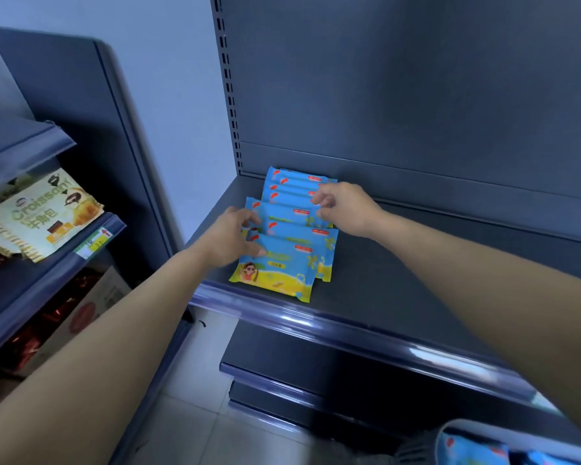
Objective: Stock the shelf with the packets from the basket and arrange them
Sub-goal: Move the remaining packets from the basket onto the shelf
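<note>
The packets (284,260) lie in one overlapping row at the left end of the shelf (416,280), running from its near edge to the far wall. I count about seven, though the overlap hides some. My left grip (232,236) curls round the left edges of the near ones. My right grip (342,209) pinches the right edge of a middle one. One basket (503,429), near right, holds at least two more.

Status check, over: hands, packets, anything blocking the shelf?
Left hand grips packets at their left edge; right hand pinches a top edge. Row overlapped at left end of shelf. More in basket; no obstruction seen.
</note>
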